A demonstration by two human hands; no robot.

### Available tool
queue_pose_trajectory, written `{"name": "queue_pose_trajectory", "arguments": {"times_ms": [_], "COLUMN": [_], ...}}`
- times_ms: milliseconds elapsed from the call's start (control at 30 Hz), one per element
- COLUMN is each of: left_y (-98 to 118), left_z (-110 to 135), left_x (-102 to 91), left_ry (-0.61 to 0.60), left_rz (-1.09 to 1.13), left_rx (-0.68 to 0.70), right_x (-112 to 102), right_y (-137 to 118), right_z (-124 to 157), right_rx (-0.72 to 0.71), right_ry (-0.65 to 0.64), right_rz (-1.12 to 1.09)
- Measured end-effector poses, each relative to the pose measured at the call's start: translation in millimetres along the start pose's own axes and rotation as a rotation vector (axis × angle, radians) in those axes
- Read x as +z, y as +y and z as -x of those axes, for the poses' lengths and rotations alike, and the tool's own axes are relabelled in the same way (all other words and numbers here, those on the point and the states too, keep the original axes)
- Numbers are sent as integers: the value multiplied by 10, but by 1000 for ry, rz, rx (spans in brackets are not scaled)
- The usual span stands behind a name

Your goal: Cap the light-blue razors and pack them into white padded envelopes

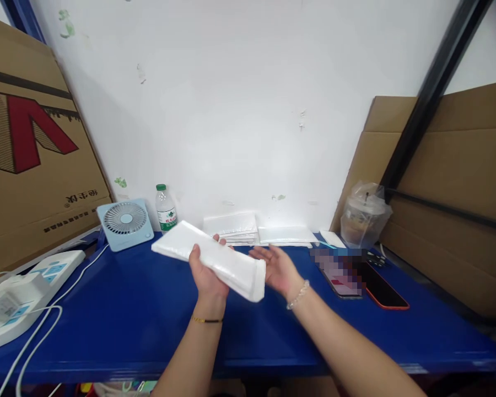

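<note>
Left hand is closed around a flat white packet, its thumb lying on the near face and its fingertips showing at the far edge. The packet, glossy as if wrapped in clear film, is held above the blue tabletop, tilted so that its left end sits higher than its right. Right hand is open, with loosely spread fingers pointing toward the packet's right end; it holds nothing visible, and whether a fingertip touches the packet cannot be told. Against the white wall, behind the hands, lie a stack of similar white packets and, just to its right, a lower pile. To the left stand a green-capped bottle and a pale blue fan, with a white power strip nearer the tabletop's left edge. To the right, two phones lie side by side, and a lidded cup in a clear plastic bag stands beyond them.
</note>
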State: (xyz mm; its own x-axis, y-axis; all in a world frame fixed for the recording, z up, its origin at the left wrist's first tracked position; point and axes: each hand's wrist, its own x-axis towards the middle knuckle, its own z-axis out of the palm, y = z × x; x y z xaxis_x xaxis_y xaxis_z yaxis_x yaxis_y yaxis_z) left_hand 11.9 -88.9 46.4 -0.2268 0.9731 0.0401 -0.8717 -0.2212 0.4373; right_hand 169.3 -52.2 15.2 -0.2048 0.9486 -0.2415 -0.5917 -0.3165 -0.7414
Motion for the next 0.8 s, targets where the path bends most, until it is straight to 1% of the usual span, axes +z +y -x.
{"name": "queue_pose_trajectory", "arguments": {"times_ms": [33, 67, 100, 167, 233, 300, 400, 467, 533, 600, 667, 733, 800], "left_y": [-73, -148, -220, -339, -408, -429, -424, -427, -437, -434, -394, -311, -197], "left_z": [-31, -51, -60, -53, -29, -8, -4, -11, -18, -28, -51, -92, -147], "left_x": [88, 169, 239, 349, 424, 476, 524, 535, 524, 492, 448, 401, 360], "left_ry": [-18, -30, -51, -115, -180, -224, -251, -250, -244, -232, -206, -166, -129], "left_rz": [-77, -153, -231, -375, -485, -548, -574, -562, -548, -532, -509, -475, -447], "left_rx": [24, 59, 109, 222, 317, 371, 397, 406, 416, 413, 395, 396, 425], "right_x": [14, 25, 30, 11, -41, -102, -152, -142, -109, -90, -125, -242, -432], "right_y": [103, 185, 245, 302, 306, 295, 295, 316, 343, 356, 325, 232, 85], "right_z": [67, 104, 116, 87, 26, -30, -68, -60, -41, -28, -35, -58, -81], "right_rx": [80, 112, 129, 135, 133, 121, 69, 39, -22, -115, -207, -269, -333], "right_ry": [-14, -47, -59, -45, 14, 88, 185, 212, 225, 247, 284, 337, 403], "right_rz": [-74, -138, -195, -274, -313, -309, -243, -212, -72, 158, 363, 461, 565]}}
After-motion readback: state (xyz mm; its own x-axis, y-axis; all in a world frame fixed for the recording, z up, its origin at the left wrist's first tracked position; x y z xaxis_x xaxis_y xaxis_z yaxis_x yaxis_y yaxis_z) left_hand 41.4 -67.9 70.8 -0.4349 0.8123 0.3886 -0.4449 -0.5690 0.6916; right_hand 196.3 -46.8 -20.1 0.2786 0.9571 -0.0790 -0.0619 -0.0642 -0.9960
